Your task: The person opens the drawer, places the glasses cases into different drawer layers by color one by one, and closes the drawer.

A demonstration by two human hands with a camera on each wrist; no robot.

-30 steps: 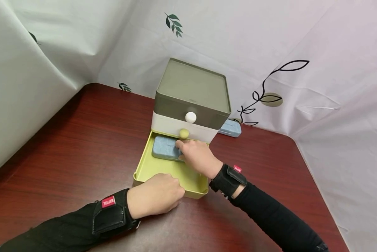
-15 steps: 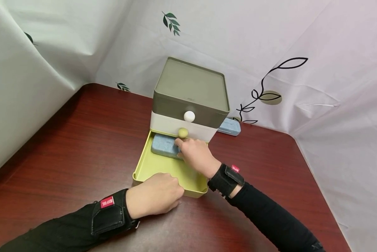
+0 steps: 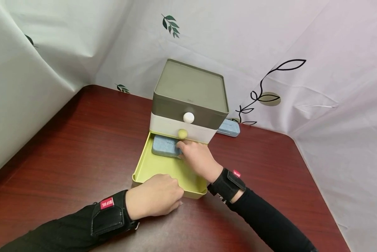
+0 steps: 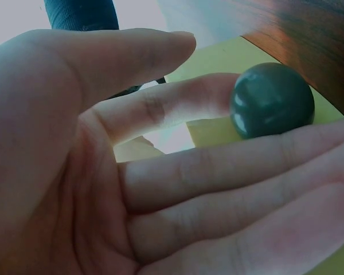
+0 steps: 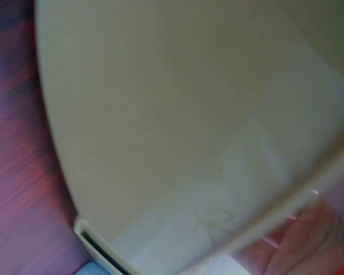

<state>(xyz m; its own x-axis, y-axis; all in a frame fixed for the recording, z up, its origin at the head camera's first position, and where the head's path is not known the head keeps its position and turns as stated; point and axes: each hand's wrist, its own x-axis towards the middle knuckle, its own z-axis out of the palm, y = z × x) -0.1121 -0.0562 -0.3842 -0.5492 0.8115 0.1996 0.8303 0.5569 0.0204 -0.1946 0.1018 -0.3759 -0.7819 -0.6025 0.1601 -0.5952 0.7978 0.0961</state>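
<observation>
A yellow drawer [image 3: 168,169] is pulled out from the bottom of a small stacked drawer cabinet. Near its back lies a rounded light-blue case [image 3: 164,146] with small lettering on top. My right hand [image 3: 199,158] reaches in from the right and grips the case's right end; the hand covers that end. At the drawer's front is my left hand [image 3: 155,196]. The left wrist view shows a dark green round knob [image 4: 272,100] held between its index and middle fingers, with the thumb apart. In the right wrist view, pale drawer plastic [image 5: 155,114] hides most of the right hand [image 5: 309,246].
Above the open drawer sit a white drawer [image 3: 168,123] with a yellow knob [image 3: 182,133] and a grey-green top drawer [image 3: 172,109] with a white knob [image 3: 189,117]. Another blue case [image 3: 230,128] lies behind at the right. White patterned cloth [image 3: 254,42] surrounds the brown table [image 3: 81,147].
The view shifts slightly. Both hands, the case and the drawer stay in nearly the same places relative to one another.
</observation>
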